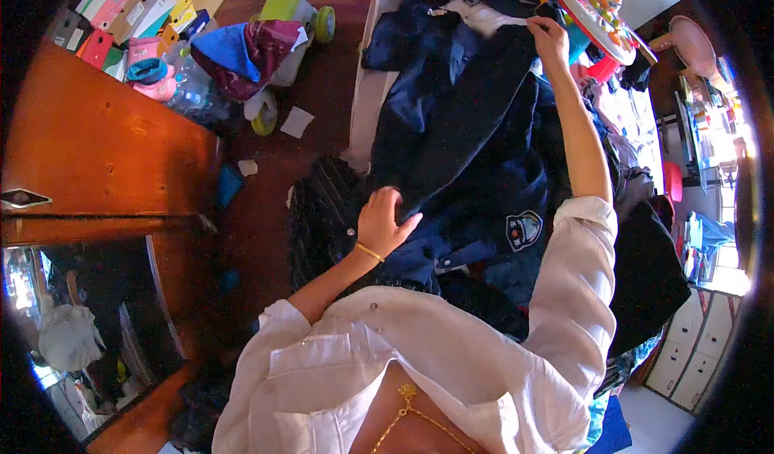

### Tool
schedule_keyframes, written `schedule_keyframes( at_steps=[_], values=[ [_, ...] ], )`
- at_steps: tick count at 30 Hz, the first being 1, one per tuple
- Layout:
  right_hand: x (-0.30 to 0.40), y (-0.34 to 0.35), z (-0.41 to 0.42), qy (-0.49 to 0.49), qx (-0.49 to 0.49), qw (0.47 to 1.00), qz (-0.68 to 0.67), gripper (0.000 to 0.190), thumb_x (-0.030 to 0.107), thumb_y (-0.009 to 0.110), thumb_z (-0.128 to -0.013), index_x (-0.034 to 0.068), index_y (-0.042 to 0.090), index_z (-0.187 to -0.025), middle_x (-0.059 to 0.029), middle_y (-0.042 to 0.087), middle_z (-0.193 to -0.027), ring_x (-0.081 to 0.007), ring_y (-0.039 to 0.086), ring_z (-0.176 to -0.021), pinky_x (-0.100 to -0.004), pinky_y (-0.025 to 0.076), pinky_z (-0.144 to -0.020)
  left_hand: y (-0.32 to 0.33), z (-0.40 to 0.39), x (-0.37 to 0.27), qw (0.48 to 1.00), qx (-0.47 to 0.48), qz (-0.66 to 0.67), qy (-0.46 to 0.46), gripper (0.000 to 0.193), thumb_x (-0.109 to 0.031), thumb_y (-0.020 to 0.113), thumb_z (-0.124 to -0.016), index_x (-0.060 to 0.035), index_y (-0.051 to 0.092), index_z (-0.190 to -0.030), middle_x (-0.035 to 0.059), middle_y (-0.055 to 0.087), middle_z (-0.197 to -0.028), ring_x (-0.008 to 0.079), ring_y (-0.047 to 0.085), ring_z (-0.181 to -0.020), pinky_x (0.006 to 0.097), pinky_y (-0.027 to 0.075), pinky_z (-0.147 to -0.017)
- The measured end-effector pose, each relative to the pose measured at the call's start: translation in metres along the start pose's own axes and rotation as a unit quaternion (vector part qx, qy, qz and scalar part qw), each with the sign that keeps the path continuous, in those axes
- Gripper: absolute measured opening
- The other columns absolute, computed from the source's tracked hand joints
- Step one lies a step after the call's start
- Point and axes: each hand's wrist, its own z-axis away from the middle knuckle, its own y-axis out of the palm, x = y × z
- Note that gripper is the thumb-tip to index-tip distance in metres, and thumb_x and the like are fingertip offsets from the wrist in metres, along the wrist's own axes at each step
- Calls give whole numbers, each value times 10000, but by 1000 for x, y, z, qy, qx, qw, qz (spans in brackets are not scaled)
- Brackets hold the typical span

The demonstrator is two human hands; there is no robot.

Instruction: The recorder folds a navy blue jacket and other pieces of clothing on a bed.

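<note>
A dark navy garment (pixel 441 127), shaped like a pair of trousers, lies lengthwise before me over a heap of clothes. At its far end, my right hand (pixel 549 40) pinches the edge near a strip of white fabric (pixel 484 15). My left hand (pixel 387 218) is at the garment's near end, thumb spread from curled fingers; whether it touches the cloth is hard to tell. Beneath lies a navy uniform garment with a badge patch (pixel 525 230) on it. A black pinstriped garment (pixel 320 212) is to the left of my left hand.
At left stands a wooden cabinet (pixel 109 127) with a mirror (pixel 91 327). Beyond it are stacked boxes (pixel 127 12) and a green-wheeled ride-on toy (pixel 290 15) draped with a maroon and blue cloth (pixel 242 55). A baby activity table (pixel 598 15) stands at far right. Paper (pixel 297 122) lies on the floor.
</note>
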Motion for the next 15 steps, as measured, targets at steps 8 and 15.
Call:
schedule_keyframes(
  at_steps=[8,15],
  values=[
    [10,56,-16,69,80,992,-76,182,152,633,-736,75,664,-898,-59,642,-773,-175,588,-687,-297,453,-615,-3,3,18,960,-155,163,-168,239,-194,627,-781,-9,499,-859,117,561,-726,226,551,-656,330,428,-605],
    [66,122,-22,151,153,936,-280,186,69,625,-729,66,658,-911,-34,617,-738,-125,530,-606,-253,415,-537,-12,-2,30,964,-145,131,-179,270,-211,673,-756,-9,506,-824,71,553,-707,156,525,-660,291,427,-619]
  ],
)
